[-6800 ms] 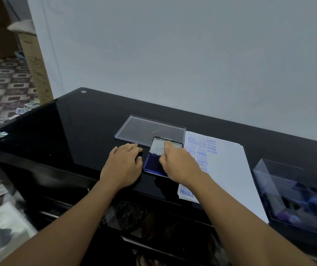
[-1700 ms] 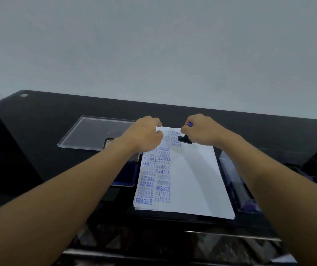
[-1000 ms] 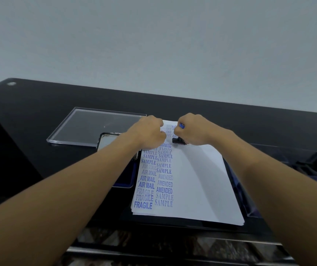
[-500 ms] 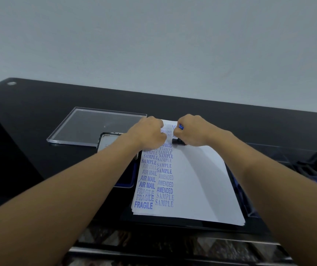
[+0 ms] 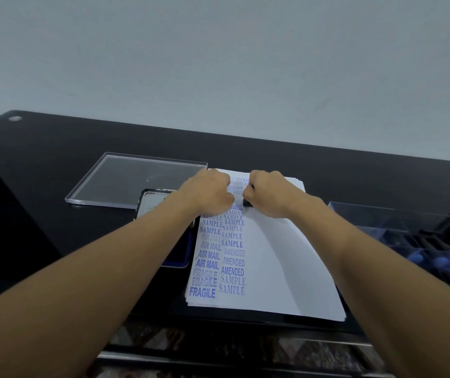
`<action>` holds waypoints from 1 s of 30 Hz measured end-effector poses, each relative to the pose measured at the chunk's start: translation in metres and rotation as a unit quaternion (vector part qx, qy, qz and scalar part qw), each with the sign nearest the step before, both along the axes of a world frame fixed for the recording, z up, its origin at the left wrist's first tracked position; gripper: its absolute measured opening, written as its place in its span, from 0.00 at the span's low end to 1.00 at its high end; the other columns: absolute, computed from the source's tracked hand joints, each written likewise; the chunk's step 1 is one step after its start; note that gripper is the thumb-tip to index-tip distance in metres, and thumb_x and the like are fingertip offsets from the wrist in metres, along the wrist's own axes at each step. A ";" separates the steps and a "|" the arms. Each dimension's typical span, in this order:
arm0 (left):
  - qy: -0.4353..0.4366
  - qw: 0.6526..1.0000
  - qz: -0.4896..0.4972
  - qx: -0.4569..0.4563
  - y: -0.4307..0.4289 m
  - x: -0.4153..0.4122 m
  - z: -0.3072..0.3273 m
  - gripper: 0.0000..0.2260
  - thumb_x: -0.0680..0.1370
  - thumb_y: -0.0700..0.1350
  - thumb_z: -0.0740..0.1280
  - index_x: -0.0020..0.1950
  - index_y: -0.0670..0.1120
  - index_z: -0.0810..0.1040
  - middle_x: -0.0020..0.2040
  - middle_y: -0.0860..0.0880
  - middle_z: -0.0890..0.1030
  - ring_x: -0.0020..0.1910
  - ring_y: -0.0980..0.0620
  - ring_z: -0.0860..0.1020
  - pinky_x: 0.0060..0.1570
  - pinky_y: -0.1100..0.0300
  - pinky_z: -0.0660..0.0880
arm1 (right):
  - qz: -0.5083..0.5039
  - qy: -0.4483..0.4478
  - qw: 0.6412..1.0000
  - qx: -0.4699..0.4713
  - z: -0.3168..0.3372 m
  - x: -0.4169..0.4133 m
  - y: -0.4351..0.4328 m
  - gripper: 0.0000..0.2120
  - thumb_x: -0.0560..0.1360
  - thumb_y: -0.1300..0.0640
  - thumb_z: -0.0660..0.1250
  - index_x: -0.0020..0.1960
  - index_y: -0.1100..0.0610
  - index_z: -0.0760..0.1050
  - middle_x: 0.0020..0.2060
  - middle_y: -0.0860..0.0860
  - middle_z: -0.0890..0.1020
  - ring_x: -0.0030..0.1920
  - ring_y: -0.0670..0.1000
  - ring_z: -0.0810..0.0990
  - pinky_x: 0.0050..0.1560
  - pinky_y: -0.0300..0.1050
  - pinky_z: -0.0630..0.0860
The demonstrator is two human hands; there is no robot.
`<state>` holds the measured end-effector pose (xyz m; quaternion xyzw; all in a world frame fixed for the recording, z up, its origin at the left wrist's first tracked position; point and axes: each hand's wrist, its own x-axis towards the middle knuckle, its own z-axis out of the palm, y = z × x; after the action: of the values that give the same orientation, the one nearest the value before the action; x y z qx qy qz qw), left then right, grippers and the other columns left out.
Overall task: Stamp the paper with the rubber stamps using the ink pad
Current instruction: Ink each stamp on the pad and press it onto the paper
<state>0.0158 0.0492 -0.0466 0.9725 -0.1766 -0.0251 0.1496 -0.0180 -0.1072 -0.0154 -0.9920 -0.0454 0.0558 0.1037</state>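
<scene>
Atop the paper, right hand around rubber stamp (left hand alongside)

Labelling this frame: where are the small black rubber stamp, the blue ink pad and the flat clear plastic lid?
small black rubber stamp (image 5: 246,204), head view, its visible black base.
blue ink pad (image 5: 181,255), head view, exposed blue surface.
flat clear plastic lid (image 5: 125,181), head view, its middle.

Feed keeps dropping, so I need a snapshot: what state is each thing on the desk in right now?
paper: flat on the desk, blue imprints down its left side
rubber stamp: down on the paper, gripped by the right hand
left hand: fingers curled, resting on the paper
ink pad: lid open, partly behind the left arm
clear lid: flat on the desk
clear box: blue-topped pieces inside, blurred
</scene>
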 end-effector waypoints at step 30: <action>-0.011 0.999 0.001 0.033 -0.004 0.002 -0.001 0.17 0.79 0.50 0.61 0.65 0.45 0.75 0.65 0.45 0.76 0.63 0.45 0.74 0.61 0.46 0.75 | -0.008 -0.029 0.999 0.010 -0.004 -0.013 0.005 0.11 0.83 0.59 0.57 0.42 0.57 0.62 0.39 0.54 0.72 0.36 0.52 0.70 0.33 0.44 0.65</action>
<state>0.0174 0.0457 -0.0474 0.9774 -0.1759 -0.0200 0.1154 -0.0313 -0.1025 -0.0192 -0.9925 -0.0408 0.0252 0.1124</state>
